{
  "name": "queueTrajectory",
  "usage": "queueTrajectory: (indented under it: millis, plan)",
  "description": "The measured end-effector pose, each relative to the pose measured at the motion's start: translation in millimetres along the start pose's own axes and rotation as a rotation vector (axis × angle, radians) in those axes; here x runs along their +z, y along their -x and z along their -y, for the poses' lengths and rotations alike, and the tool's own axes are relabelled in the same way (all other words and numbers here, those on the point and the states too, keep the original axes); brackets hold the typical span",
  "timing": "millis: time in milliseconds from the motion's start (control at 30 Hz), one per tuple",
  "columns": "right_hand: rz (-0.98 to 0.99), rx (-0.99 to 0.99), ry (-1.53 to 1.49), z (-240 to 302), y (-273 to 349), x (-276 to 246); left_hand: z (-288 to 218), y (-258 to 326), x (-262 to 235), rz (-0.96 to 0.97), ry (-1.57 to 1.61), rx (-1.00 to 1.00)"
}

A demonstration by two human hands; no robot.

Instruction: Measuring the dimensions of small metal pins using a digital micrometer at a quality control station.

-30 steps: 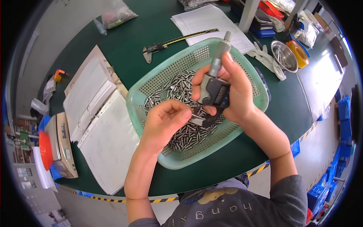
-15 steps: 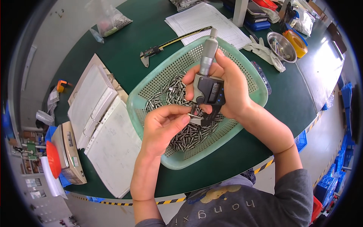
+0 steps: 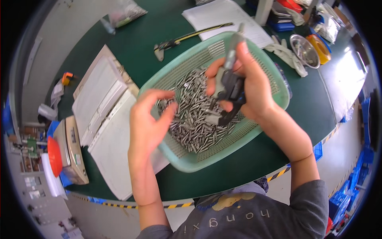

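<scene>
My right hand (image 3: 254,77) is wrapped round a digital micrometer (image 3: 229,85), its silver thimble pointing up and away and its C-shaped frame low over the basket. My left hand (image 3: 149,119) is over the near left rim of the green plastic basket (image 3: 191,165), thumb and fingers apart with nothing seen between them. Inside the basket lies a heap of small metal pins (image 3: 195,127). The micrometer and both hands are somewhat blurred, and the display is turned out of sight.
A caliper (image 3: 191,38) lies beyond the basket near paper sheets (image 3: 219,18). An open ring binder (image 3: 109,115) and a scale (image 3: 73,147) are on the left. Gloves (image 3: 286,55), a metal bowl (image 3: 304,51) and yellow tape (image 3: 318,48) sit at the far right.
My left thumb and fingers have parted from the pin they held at the micrometer's jaws, and that hand has moved left. The micrometer has turned and shifted right in my right hand.
</scene>
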State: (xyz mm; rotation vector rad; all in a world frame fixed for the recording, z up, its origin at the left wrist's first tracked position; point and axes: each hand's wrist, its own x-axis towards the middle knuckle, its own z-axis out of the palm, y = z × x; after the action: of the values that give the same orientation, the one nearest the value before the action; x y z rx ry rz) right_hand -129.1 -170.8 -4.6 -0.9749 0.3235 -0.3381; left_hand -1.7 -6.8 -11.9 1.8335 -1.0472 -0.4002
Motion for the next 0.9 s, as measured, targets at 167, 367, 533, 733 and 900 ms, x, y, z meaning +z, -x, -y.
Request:
queueTrajectory:
  millis: [167, 367, 533, 733, 900]
  plan:
    - [0.02, -0.039, 0.027, 0.1, -1.9, -3.7, 6.2, 0.9, -7.6, 0.057, -0.59, 0.136]
    - [0.025, -0.01, -0.003, -1.2, -3.4, -1.9, 16.6, 6.5, 9.2, 0.049, -0.844, 0.205]
    - [0.018, -0.011, 0.007, -2.0, -2.3, -4.1, 15.2, 3.5, 16.9, 0.123, -0.804, 0.222]
    - [0.008, -0.037, 0.02, -3.7, -2.9, -4.8, 18.7, 3.7, 17.0, 0.167, -0.879, 0.178]
    - [-0.004, -0.02, 0.025, -3.1, -2.5, -2.6, 19.3, 4.6, 17.1, 0.157, -0.918, 0.169]
